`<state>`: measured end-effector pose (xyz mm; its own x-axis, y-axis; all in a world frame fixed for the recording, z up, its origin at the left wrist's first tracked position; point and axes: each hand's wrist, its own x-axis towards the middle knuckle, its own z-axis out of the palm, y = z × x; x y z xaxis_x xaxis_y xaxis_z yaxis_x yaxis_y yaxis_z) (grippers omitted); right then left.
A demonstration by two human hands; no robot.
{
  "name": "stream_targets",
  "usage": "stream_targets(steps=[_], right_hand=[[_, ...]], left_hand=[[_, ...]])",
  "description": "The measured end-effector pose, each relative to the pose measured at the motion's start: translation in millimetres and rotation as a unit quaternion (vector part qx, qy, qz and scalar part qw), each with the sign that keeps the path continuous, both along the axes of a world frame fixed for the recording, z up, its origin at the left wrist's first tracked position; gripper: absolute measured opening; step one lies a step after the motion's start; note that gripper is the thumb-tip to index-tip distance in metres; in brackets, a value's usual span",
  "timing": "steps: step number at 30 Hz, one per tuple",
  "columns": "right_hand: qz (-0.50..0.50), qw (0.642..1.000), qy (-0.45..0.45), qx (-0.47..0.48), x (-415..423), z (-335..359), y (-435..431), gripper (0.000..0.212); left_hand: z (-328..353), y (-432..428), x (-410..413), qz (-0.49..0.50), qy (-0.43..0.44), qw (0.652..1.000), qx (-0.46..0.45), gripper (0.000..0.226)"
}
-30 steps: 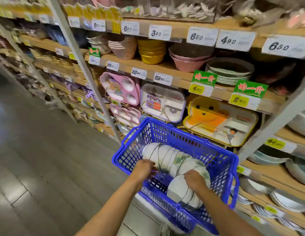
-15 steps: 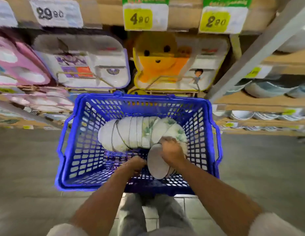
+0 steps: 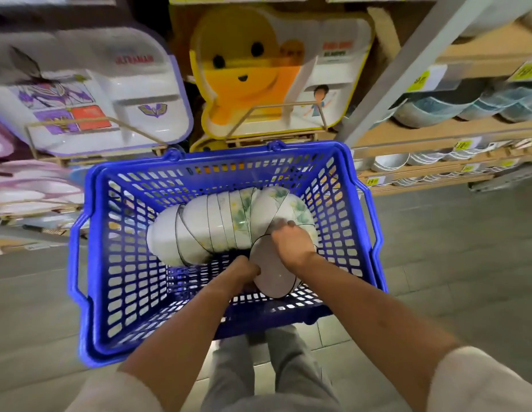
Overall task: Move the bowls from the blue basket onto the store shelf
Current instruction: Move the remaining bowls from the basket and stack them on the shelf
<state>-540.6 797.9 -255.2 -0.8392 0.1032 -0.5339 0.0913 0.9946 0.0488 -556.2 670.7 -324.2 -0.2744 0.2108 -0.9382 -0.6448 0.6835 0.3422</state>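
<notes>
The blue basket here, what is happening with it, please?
A person is unloading bowls from the blue basket, which sits in front of the store shelf. A curved row of nested white bowls lies on its side inside. Both hands are on the nearest bowl: the left hand at its lower edge, the right hand over its top. No bowl has left the basket yet.

I counted one blue basket [image 3: 116,263], two hands in it, one curved row of roughly ten nested bowls [image 3: 199,230], and two divided kids' trays behind.
</notes>
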Motion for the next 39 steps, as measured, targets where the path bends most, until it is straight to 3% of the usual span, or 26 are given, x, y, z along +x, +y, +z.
stream_targets(steps=[9, 14, 16, 19, 22, 26, 31, 34, 39], right_hand=[[-0.027, 1.000, 0.006, -0.007, -11.9, 34.0, 5.9, 0.033], [-0.133, 0.986, 0.038, -0.092, -32.1, 81.6, 20.9, 0.024], [-0.168, 0.974, 0.063, -0.137, -43.2, 107.0, 31.1, 0.023], [-0.176, 0.965, 0.084, -0.174, -58.6, 149.7, 38.7, 0.028], [-0.203, 0.940, 0.134, -0.240, -69.1, 196.3, 39.3, 0.027], [-0.280, 0.860, 0.234, -0.356, -68.0, 261.1, 40.9, 0.017], [-0.372, 0.682, 0.340, -0.530, -39.2, 330.0, 37.8, 0.015], [-0.394, 0.592, 0.335, -0.618, -19.0, 356.3, 41.5, 0.015], [-0.396, 0.465, 0.290, -0.737, 13.8, 376.2, 59.7, 0.042]], left_hand=[[28.9, -20.8, -4.7, 0.047, 0.064, 0.996, 0.040, 0.025], [75.9, -37.1, -17.9, 0.112, 0.118, 0.976, 0.145, 0.056], [105.5, -38.1, -26.2, 0.197, 0.113, 0.954, 0.197, 0.061], [162.6, -32.9, -43.7, 0.320, 0.105, 0.885, 0.323, 0.063], [222.1, -24.0, -62.4, 0.365, 0.148, 0.840, 0.373, 0.070], [291.7, -15.8, -83.3, 0.378, 0.181, 0.810, 0.409, 0.040], [372.7, -8.2, -96.0, 0.290, 0.201, 0.807, 0.473, 0.068], [408.2, 4.7, -93.0, 0.255, 0.172, 0.802, 0.512, 0.061], [441.6, 33.3, -66.6, 0.162, 0.135, 0.815, 0.540, 0.059]])
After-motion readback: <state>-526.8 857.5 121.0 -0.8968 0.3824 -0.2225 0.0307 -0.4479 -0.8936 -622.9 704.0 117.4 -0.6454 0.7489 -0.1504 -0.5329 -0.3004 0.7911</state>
